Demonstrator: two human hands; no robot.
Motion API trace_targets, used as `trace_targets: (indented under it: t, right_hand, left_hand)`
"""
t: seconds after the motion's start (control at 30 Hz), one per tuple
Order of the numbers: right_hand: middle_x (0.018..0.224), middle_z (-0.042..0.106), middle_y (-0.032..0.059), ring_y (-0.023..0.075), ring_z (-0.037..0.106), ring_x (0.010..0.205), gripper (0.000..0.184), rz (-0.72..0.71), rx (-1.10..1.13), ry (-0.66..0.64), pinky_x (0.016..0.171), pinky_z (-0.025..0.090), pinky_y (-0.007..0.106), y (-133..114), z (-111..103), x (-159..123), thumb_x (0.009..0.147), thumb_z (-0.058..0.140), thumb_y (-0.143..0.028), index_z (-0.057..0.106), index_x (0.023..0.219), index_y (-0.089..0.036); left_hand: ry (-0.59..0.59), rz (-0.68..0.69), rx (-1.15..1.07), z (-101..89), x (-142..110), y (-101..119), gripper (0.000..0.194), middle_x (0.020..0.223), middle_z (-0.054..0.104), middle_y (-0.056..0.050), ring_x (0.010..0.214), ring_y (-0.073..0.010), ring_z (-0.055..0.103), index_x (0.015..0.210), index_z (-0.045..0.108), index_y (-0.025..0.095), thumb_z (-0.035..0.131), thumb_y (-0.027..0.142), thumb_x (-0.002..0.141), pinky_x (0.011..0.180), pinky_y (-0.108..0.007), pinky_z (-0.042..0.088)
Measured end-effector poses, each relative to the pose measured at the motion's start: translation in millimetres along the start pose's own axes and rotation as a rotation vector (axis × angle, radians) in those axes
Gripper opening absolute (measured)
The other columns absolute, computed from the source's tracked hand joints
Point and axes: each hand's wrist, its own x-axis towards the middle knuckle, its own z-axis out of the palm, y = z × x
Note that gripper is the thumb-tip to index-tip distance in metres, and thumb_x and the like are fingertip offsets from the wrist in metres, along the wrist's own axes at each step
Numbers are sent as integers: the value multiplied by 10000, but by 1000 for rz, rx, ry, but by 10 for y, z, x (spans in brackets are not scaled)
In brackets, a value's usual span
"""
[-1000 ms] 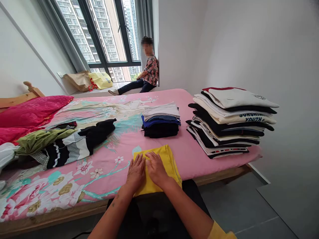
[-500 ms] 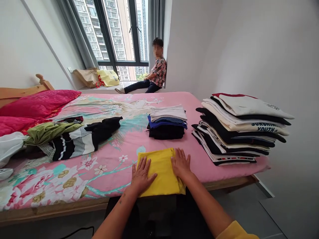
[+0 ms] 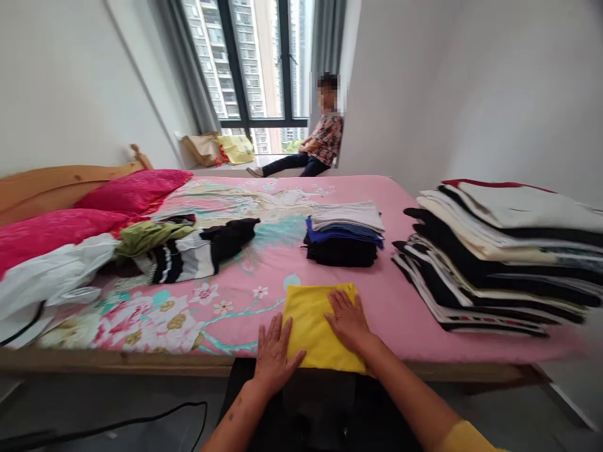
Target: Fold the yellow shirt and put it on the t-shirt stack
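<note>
A folded yellow garment (image 3: 313,326) lies flat near the front edge of the bed, its exact kind not shown. My left hand (image 3: 274,355) rests along its left edge, fingers spread. Flat on its upper right part lies my right hand (image 3: 347,320), fingers stretched out. Just behind the garment is a short stack of folded clothes (image 3: 346,235), pale grey on top, blue and black below. To the right rises a tall stack of folded shirts (image 3: 494,263), mostly black, white and cream.
Loose clothes (image 3: 188,251) and a white bag (image 3: 51,282) lie on the left of the pink flowered bed (image 3: 264,314). Red pillows (image 3: 136,191) are by the wooden headboard (image 3: 61,182). A person (image 3: 325,135) sits on the window ledge beside bags (image 3: 235,149). A black cable (image 3: 155,414) runs low left.
The view has turned left, so things appear further right. My right hand has moved inward from the garment's right edge onto its top. My left hand has slid towards its left edge.
</note>
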Motion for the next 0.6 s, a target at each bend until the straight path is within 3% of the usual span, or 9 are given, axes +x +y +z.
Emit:
trace_targets:
  t: [0.1,0.17,0.23,0.3,0.4,0.5,0.6]
  right_hand:
    - [1515,216,115,259,107,1413,595,24,11,5,1099,-95,545,-184,-56,-3,906,314,-377,281,1433,-102]
    - [1515,225,93,236,105,1415,571,-137,63,8,1114,-75,520,-402,-88,-29,914,313,-368,288,1434,-132]
    - [1515,236,66,214,98,1417,549,-329,115,9,1126,-61,491,-615,-89,-44,924,312,-379,294,1433,-173]
    - [1509,261,52,208,104,1416,530,-469,141,-12,1129,-63,483,-765,-52,-36,930,316,-381,305,1429,-203]
    - [1498,292,46,213,134,1410,509,-562,131,-72,1127,-63,489,-844,36,33,932,317,-380,330,1417,-226]
    - [1504,281,45,211,142,1408,503,-545,108,-63,1128,-45,481,-829,89,195,933,304,-383,333,1415,-242]
    - [1510,267,64,222,131,1408,513,-411,85,-21,1122,-27,478,-803,53,428,916,320,-335,330,1416,-220]
  left_hand:
    - [165,-98,-267,-82,-119,3,583,1387,458,-162,1302,-285,391,1319,443,158,495,459,822,1084,-497,278]
    - [288,-296,-486,-124,-203,40,479,1203,589,-144,1140,-274,536,1175,527,168,499,479,812,990,-461,399]
    - [325,-542,-714,-126,-291,69,486,997,643,-114,950,-266,611,1009,567,170,554,572,735,865,-432,475]
    - [280,-746,-914,-74,-367,78,574,869,644,-93,848,-264,623,897,569,169,615,661,607,755,-402,503]
    - [217,-924,-1076,76,-417,76,647,785,634,-82,813,-270,616,799,567,171,651,719,465,661,-371,495]
    - [129,-989,-1193,211,-361,95,610,716,621,-63,740,-250,610,737,573,184,639,728,470,585,-342,466]
    - [40,-1056,-1317,255,-278,150,563,766,644,-64,782,-257,620,764,582,198,653,692,503,579,-341,461]
